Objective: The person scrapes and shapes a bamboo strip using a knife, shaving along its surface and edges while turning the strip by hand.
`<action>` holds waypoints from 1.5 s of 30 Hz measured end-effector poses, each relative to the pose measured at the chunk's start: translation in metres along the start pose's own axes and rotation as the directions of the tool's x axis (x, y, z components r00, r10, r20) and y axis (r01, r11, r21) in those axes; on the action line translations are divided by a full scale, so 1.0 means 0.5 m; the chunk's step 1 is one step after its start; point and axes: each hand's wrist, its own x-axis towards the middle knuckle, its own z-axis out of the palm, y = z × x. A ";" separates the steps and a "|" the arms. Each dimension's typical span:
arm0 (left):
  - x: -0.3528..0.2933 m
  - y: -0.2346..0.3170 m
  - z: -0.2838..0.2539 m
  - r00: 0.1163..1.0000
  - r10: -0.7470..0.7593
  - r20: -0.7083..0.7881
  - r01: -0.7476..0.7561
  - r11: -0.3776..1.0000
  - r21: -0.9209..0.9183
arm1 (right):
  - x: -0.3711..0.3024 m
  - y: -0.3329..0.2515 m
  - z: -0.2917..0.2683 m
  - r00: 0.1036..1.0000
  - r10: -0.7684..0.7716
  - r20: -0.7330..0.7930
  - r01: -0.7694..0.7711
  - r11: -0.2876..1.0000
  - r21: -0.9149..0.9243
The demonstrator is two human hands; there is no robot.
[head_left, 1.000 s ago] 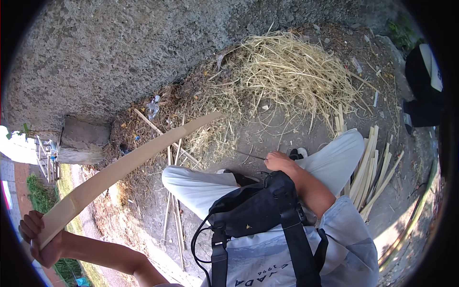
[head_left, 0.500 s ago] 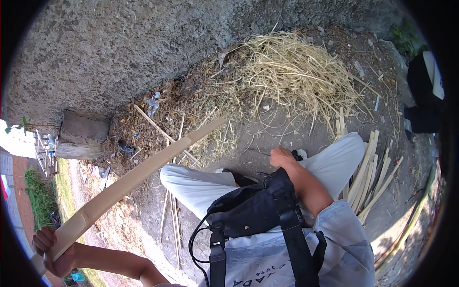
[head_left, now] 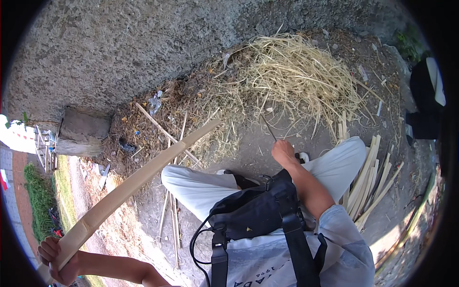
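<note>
My left hand [head_left: 60, 258] is wrapped round the lower end of a long, pale split-bamboo slat [head_left: 138, 179]. The slat slants up to the right, its far end above the ground in front of my left knee. A node crosses it not far above my grip. In my right hand [head_left: 285, 154], held between my knees, is a knife with a thin dark blade [head_left: 268, 126]; its handle is hidden in my fist. The blade points away toward a heap of curled bamboo shavings [head_left: 301, 71] and is apart from the slat.
Split bamboo strips [head_left: 366, 184] lie beside my right knee, and several thin sticks [head_left: 174, 225] by my left. A rough grey wall [head_left: 134, 43] runs along the far side, with a stone block [head_left: 83, 131] at its foot. A person in dark clothing [head_left: 425, 100] is at the far right.
The knife blade has swung from pointing left to pointing away from me, as my right hand turned. My left hand and the slat have shifted only slightly.
</note>
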 end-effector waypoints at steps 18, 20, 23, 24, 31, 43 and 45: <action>-0.055 0.036 -0.058 0.985 0.108 -0.137 -0.074 0.970 0.231 | -0.011 -0.080 0.122 0.778 -0.350 0.522 0.460 0.883 -0.092; -0.059 0.035 -0.040 0.955 0.121 -0.271 -0.040 0.956 0.289 | 0.014 -0.063 0.128 0.852 -0.256 0.457 0.345 0.930 -0.123; -0.061 0.034 -0.023 0.953 0.159 -0.258 -0.103 0.971 0.215 | 0.044 -0.061 0.100 0.915 -0.117 0.386 0.186 0.971 -0.148; -0.061 0.028 -0.005 0.946 0.184 -0.265 -0.129 0.968 0.214 | 0.053 -0.064 0.080 0.923 -0.073 0.378 0.140 0.978 -0.153; -0.061 0.020 0.020 0.962 0.197 -0.188 -0.143 0.954 0.265 | 0.152 -0.015 0.043 0.999 0.037 0.026 -0.038 0.998 0.047; -0.053 0.038 -0.044 0.990 0.105 -0.094 -0.095 0.990 0.107 | 0.084 -0.078 -0.061 0.997 0.002 0.080 -0.022 0.969 0.246; -0.048 0.037 -0.041 0.997 0.061 -0.041 -0.058 0.996 0.065 | 0.070 -0.091 -0.082 0.977 0.004 0.214 -0.042 0.984 0.174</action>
